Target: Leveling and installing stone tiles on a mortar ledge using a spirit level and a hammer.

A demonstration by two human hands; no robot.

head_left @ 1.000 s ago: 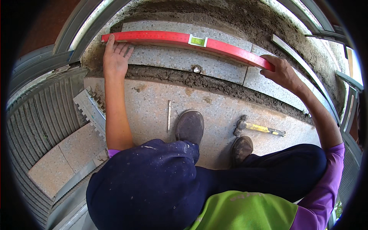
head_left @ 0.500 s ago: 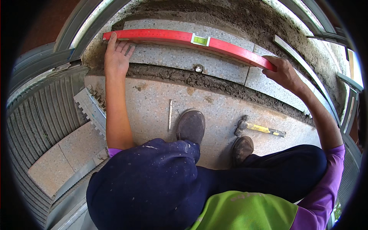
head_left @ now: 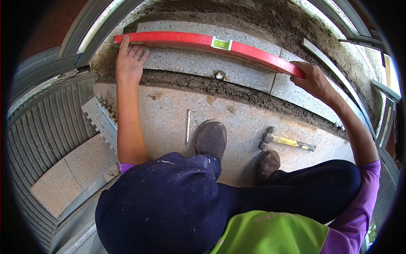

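Observation:
A long red spirit level (head_left: pixel 177 38) with a green bubble vial lies across speckled grey tiles (head_left: pixel 182 62). At its left end is my left hand (head_left: pixel 129 63), palm turned up. The thumb presses on the red face and the fingers sit loosely at the near edge. The other end is gripped by my right hand (head_left: pixel 311 80), its fingers wrapped round it. A small round metallic piece (head_left: pixel 219 75) sits at the tiles' near edge, beside a rough strip of mortar (head_left: pixel 190 84).
A hammer (head_left: pixel 287 140) with a yellow and black handle lies by my right shoe. Left of my other shoe is a thin white stick (head_left: pixel 188 127). A notched trowel (head_left: pixel 99 114) rests near ridged adhesive (head_left: pixel 38 122) on the left. A metal strip (head_left: pixel 330 63) stands at the right.

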